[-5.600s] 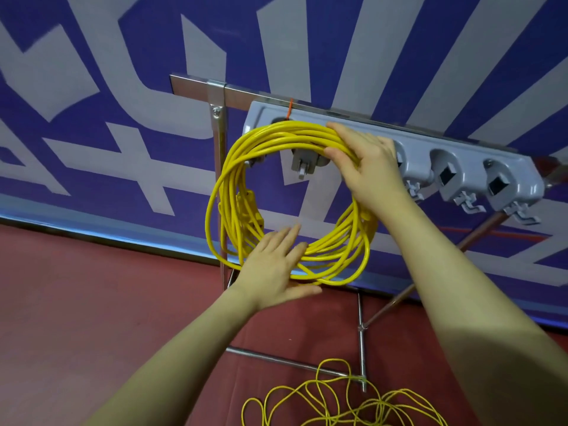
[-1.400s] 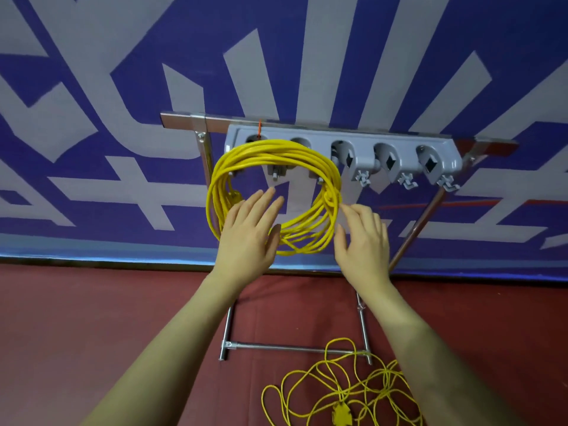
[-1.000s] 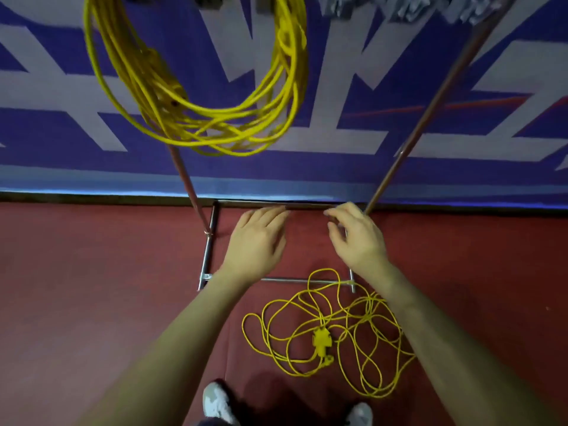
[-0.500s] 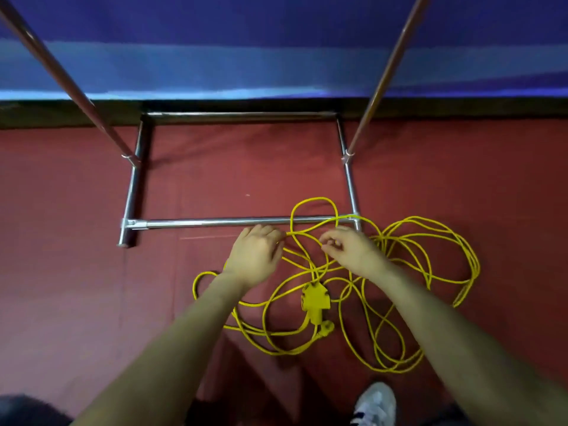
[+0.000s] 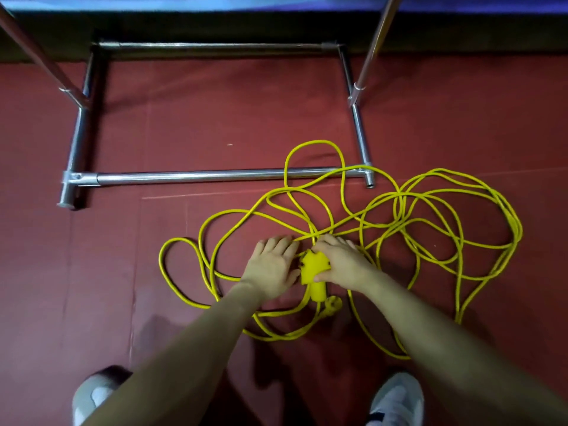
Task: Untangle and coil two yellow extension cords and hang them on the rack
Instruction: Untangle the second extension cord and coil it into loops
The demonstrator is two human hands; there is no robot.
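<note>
Red floor (image 5: 184,118) below, with only a dark strip and a sliver of blue wall (image 5: 215,1) left along the top edge; half a second ago much more blue showing. Chrome rack base (image 5: 196,176) now larger and higher in view, its front crossbar running left to right, two slanted uprights rising out of frame at the upper corners. No sign here of the coiled cord seen hanging on the rack over a second ago.

Loose yellow extension cord (image 5: 455,210) sprawled in tangled loops on the floor in front of the base, one loop lying across the right end of the crossbar, most of the loops spread to the right. Yellow socket block (image 5: 313,265) near the middle of the tangle, with a yellow plug (image 5: 333,304) just beside its near end.

Left hand (image 5: 272,265) flat over the cord just left of the block, fingers straight and close together, gripping nothing. Right hand (image 5: 341,261) on the block, fingers curled over its far side and thumb against its near side, clamped on it. Half a second ago both hands farther up the tangle near the crossbar, the block untouched between the wrists; now both drawn down to it.

Grey-and-white shoes (image 5: 396,401) at the bottom edge, one at each corner.
</note>
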